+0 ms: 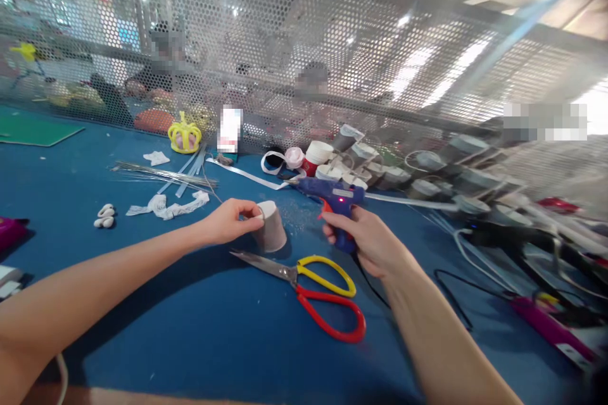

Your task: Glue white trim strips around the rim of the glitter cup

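My left hand is closed in a pinch, its fingertips at the upper edge of a small pale grey cup that stands wide end down. A thin wire runs from behind into these fingers. My right hand is wrapped round a blue hot glue gun with a red trigger and a lit red light. Its nozzle points left, above and behind the cup, apart from it. In front of the cup lie scissors with one yellow and one red handle, blades to the left.
A perforated metal screen backs the blue table. Before it stand a yellow crown-shaped piece, a phone and many grey cups. White lace, thin wires and white pebble-like pieces lie left; purple power strip right.
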`<state>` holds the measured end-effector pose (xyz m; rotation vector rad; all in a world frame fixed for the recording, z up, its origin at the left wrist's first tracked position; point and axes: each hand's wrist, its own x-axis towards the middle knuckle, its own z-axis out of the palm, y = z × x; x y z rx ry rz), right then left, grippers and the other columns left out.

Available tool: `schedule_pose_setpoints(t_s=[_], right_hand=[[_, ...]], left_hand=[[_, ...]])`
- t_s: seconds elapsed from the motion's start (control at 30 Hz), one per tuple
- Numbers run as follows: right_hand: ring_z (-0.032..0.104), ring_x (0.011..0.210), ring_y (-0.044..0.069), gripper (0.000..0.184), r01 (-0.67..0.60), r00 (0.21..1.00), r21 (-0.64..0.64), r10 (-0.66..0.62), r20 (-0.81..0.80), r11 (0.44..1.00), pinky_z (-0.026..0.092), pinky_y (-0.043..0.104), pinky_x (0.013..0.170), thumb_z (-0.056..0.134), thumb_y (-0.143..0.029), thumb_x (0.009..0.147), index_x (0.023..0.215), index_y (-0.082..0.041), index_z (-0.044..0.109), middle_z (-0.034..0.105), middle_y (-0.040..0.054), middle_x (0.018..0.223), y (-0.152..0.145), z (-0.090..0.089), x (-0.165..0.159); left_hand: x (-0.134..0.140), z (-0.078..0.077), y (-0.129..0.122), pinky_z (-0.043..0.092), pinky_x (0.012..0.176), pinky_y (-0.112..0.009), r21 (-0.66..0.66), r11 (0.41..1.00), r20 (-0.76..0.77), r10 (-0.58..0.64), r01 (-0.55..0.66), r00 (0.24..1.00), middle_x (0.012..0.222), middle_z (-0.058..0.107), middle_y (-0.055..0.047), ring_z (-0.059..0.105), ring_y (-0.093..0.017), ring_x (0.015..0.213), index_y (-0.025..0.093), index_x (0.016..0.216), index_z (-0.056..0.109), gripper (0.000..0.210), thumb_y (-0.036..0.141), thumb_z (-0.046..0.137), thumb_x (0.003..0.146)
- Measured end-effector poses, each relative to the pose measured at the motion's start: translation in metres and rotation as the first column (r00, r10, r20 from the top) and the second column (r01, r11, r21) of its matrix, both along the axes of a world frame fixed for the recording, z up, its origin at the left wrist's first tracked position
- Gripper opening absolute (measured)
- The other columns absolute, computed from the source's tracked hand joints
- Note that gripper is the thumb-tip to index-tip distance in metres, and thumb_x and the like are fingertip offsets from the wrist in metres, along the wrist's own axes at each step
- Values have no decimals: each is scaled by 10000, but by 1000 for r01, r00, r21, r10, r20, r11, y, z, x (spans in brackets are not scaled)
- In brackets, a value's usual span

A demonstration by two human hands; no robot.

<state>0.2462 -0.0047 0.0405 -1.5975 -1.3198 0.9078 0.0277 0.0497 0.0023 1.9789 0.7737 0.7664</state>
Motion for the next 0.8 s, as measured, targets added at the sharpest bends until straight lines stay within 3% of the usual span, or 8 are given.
schedule_pose_setpoints(t_s=[0.1, 0.37, 0.53, 0.67, 0.8], right_hand=[[491, 424, 78, 238, -55, 998, 56, 53, 26, 997, 382, 191, 403, 608, -353, 630, 700, -131, 561, 570, 2, 529, -12, 1, -15], [508, 404, 98, 216, -57, 969, 172, 13, 246, 983, 448, 228, 448, 537, -345, 694, 738, -148, 612, 597, 10, 531, -29, -15, -24], [527, 421, 150, 162, -179, 880, 206, 62, 471, 962, 415, 253, 433, 557, -295, 649, 707, -184, 659, 528, -1, 390, -27, -22, -12], [536, 452, 169, 188, -281, 753, 295, 19, 657, 913, 394, 255, 442, 511, -260, 667, 749, -188, 664, 514, 7, 375, -27, -23, -10], [512, 427, 155, 180, -286, 729, 306, -1, 684, 908, 386, 246, 420, 487, -276, 684, 713, -187, 641, 508, 0, 383, -28, -17, -19]], left_hand=[[3, -8, 2, 383, 609, -219, -78, 996, 100, 42, -35, 994, 606, 515, 17, 460, -88, 585, 122, 627, 495, 161, 256, 479, 716], [5, -16, 3, 369, 592, -215, -151, 987, 169, 83, -58, 982, 615, 500, 19, 449, -85, 593, 126, 643, 477, 141, 249, 498, 709], [6, -17, 3, 368, 591, -217, -209, 977, 209, 88, -44, 974, 602, 503, 25, 455, -78, 569, 126, 649, 464, 142, 247, 500, 715], [6, -18, 2, 360, 584, -212, -224, 974, 228, 75, -22, 971, 605, 499, 25, 449, -73, 568, 123, 650, 460, 143, 242, 497, 720], [7, -19, 2, 352, 582, -208, -223, 975, 240, 73, -18, 968, 597, 480, 32, 431, -65, 562, 123, 646, 455, 145, 238, 503, 718]])
